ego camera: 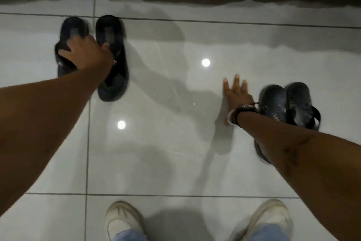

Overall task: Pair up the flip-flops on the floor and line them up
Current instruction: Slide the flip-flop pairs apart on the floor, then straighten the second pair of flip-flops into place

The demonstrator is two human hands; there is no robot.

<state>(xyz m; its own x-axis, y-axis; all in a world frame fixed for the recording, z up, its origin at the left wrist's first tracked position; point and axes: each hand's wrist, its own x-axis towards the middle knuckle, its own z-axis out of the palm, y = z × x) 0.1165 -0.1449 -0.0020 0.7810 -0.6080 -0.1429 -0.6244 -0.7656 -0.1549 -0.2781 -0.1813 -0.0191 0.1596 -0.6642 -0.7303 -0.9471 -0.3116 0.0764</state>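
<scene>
White sneakers (125, 221), wearer's own, stand nearest on the tiled floor (166, 152). Left: dark flip-flop pair (112, 55), side by side, one sitting slightly further forward; left hand (86, 51) rests on their straps, fingers curled, grip uncertain. Right: second flip-flop pair (289, 104), touching, partly under the forearm; right hand (235, 96) flat, fingers spread, empty. Pairing looks done; the pairs lie well apart, not yet in one row.

Floor (175, 162): glossy smooth tile, mirror-like. Flip-flops (112, 59): matt dark rubber/foam. Sneakers (123, 219): white, scuffed.
</scene>
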